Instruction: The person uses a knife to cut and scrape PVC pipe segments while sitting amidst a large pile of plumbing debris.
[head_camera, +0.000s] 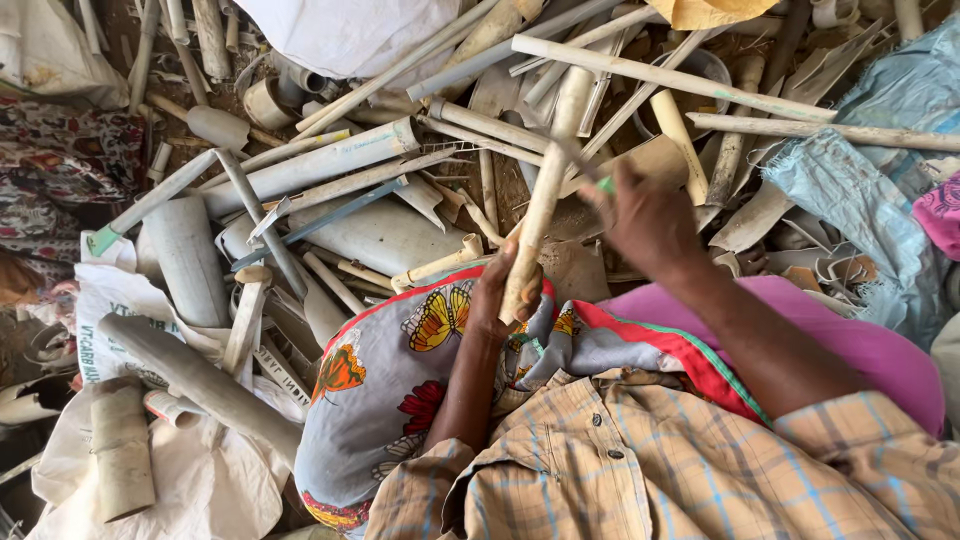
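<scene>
Item: cream plastic pipe (540, 215), centre frame, running toward 12 o'clock. We judge it light, stiff and dusty, best gripped low. Our left hand (500, 295) has its fingers wrapped round the base; our right hand (645, 220) closes on a green-handled tool (604, 185). Printed white sack (110, 300) at 9 o'clock, blue sack (890, 150) at 3.

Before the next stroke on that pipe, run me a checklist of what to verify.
1. Left hand gripping the dirty white pipe near its lower end: ok.
2. Right hand closed on a tool with a green part: ok, tool type cannot tell.
3. Pipe braced over the butterfly-print cloth on the lap: ok.
4. Left fingers apart from the tool: ok.
5. Pipe's far end free of the scrap pipe pile: cannot tell.
</scene>
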